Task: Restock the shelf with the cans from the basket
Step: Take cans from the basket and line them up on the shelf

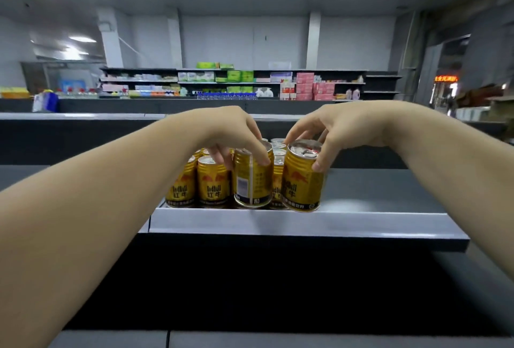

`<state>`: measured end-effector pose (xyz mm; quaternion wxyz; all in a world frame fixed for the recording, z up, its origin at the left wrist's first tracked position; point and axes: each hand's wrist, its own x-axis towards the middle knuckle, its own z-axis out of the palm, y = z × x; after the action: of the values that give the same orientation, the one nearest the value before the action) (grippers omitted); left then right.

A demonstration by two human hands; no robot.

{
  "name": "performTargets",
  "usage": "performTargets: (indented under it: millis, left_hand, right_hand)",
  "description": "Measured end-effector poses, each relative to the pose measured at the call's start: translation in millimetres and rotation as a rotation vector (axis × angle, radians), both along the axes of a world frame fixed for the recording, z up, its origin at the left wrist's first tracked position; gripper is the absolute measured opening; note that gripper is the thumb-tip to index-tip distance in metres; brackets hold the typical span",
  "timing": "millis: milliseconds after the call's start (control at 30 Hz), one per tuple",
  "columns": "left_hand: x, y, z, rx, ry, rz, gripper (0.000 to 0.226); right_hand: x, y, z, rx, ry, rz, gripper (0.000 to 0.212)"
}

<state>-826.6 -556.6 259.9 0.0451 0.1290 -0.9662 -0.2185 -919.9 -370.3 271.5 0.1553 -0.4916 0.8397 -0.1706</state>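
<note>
Several gold cans stand in rows on the grey shelf in front of me. My left hand grips one gold can by its top rim, its barcode side facing me, at the shelf's front edge. My right hand grips another gold can from above, tilted slightly, just right of the first and level with the front row. The basket is out of view.
The shelf's pale front lip runs below the cans, with bare shelf surface to the right of them. A lower dark shelf lies near the bottom. Far stocked shelves line the back wall.
</note>
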Motion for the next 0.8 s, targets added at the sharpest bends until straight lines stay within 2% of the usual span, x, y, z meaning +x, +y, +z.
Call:
performTargets:
  millis: [500,800]
  left_hand:
    - [-59,34,27,0.016,-0.094,-0.009,0.055]
    - [-115,42,50,0.057,-0.057,0.078,0.043]
  right_hand:
    - [-71,15,-14,0.180,0.011,-0.097,0.055]
    - [-99,14,-32,0.184,-0.125,-0.055,0.061]
